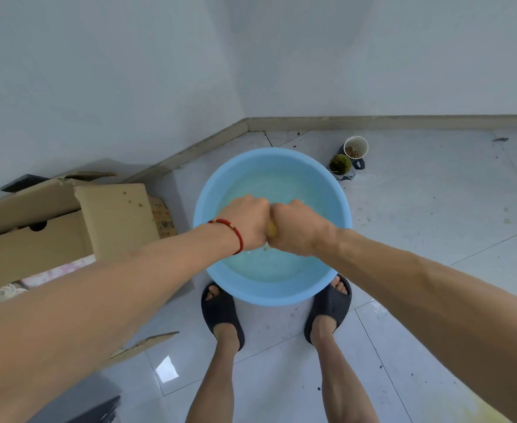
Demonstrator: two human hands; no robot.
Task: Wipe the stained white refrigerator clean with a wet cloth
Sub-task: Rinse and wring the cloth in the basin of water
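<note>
Two feet in dark slippers stand just behind the basin, one at each side of its near rim, so the person can lean straight over the water. Above the basin's middle the left hand and right hand meet knuckle to knuckle, each fist curled tight round the cloth, of which only a yellowish sliver shows between them. Held this way, side by side over the water, the hands look to be wringing it, so that the runoff falls back into the basin and not on the tiles; that is a judgement from the grip, as no twist can be read from one view. A red bracelet sits on the left wrist.

Left of the basin lies a cardboard box with open flaps, against the wall. Beyond the basin's far right rim stand two cups, one paper and one dark, close together near the skirting. Past the basin the two walls meet in a corner.

No refrigerator is in view, so wiping has yet to begin here; the cloth needs to be damp, not dripping, before it is carried over.
</note>
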